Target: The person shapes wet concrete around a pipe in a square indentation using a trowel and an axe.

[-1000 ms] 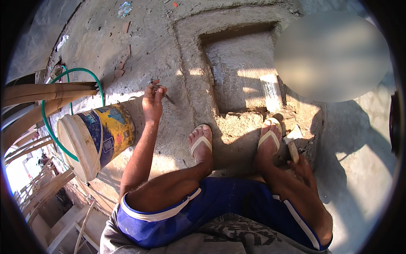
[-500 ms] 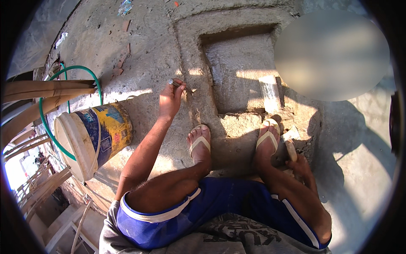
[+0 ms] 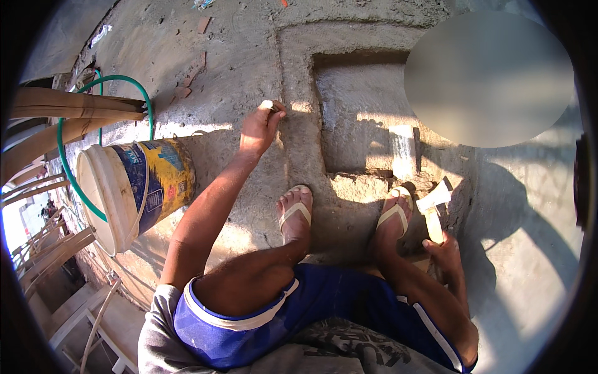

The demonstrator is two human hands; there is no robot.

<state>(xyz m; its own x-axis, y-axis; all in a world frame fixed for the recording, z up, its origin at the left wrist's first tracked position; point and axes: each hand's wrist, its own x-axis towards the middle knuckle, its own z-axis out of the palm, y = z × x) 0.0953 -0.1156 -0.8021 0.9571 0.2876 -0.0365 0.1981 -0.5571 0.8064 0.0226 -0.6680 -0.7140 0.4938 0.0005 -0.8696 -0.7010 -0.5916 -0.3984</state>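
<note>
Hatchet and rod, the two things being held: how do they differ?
The hatchet shows its broad head and wooden handle; the rod is mostly hidden, only a bright end showing clearly. The hatchet is in the right hand, near the right foot; the rod is in the left hand, farther forward. Both are gripped in bare hands.

Observation, standing nearby: the bucket [image 3: 89, 206] is bearing a blue and yellow label [image 3: 138, 167]. Pale block letters are showing on its blue part, partly legible. A small framed patch of print [image 3: 154, 199] is sitting on the blue, too small for me to be reading. A red mark [image 3: 182, 186] is showing on the yellow. The grey shirt [image 3: 163, 333] is carrying dark, letter-like print [image 3: 367, 352], its folds breaking the characters.
</note>
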